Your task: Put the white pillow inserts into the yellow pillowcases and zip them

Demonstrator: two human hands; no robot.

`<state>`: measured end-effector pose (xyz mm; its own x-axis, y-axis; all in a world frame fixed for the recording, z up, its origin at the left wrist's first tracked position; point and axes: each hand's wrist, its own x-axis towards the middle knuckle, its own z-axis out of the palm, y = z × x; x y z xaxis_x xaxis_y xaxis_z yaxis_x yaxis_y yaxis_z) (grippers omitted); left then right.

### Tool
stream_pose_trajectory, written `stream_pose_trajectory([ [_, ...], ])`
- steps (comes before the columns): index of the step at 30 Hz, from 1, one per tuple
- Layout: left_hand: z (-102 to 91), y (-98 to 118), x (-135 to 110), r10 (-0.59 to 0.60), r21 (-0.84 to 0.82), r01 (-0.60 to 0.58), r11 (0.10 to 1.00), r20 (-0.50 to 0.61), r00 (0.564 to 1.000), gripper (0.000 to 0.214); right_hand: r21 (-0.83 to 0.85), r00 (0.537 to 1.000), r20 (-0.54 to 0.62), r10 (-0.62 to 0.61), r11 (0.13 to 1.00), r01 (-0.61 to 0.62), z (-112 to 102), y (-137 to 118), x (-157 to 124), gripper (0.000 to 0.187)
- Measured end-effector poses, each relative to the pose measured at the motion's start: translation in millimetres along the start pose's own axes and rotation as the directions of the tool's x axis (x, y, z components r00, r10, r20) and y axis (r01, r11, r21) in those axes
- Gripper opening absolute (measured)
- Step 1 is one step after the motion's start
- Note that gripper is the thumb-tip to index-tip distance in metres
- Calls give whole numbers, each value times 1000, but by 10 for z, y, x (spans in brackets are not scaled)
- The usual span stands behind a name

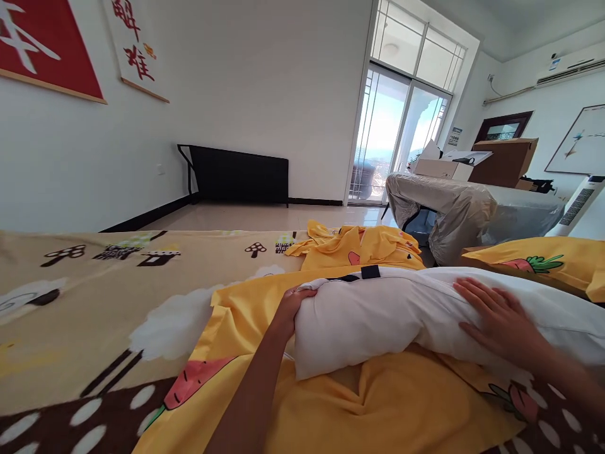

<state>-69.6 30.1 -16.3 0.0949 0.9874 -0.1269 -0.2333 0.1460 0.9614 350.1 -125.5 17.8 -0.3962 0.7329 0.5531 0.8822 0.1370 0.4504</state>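
A white pillow (401,315) lies across a yellow pillowcase (368,403) printed with carrots, spread on the bed. My left hand (293,306) grips the pillow's left end, fingers curled over its edge. My right hand (496,315) rests flat on top of the pillow's right part, fingers spread. A black tag (370,272) shows on the pillow's far edge.
The bed carries a tan cartoon-print sheet (94,296). A crumpled yellow cloth (359,246) lies at its far edge, and another yellow-cased pillow (543,261) sits at the right. Beyond stand a wrapped table with cardboard boxes (472,208), a black panel (236,173) and a glass door (397,132).
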Motion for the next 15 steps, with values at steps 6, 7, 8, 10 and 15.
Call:
stream_pose_trajectory([
  [6,90,181,-97,64,23,-63,998,-98,993,36,-197,959,109,262,951,-237,-77,583,-413,88],
  [7,110,246,-145,81,24,-79,997,-108,991,35,-198,936,123,331,932,-303,-71,681,-442,86],
  [8,124,317,-206,115,31,-112,993,-108,987,32,-172,912,140,387,916,-362,-60,778,-465,82],
  [10,129,464,-359,271,81,-267,960,-49,961,25,-63,886,202,417,908,-413,-46,966,-500,68],
  [15,44,656,-663,677,251,-708,660,210,706,20,60,963,0,269,961,-269,-318,1384,-552,24],
])
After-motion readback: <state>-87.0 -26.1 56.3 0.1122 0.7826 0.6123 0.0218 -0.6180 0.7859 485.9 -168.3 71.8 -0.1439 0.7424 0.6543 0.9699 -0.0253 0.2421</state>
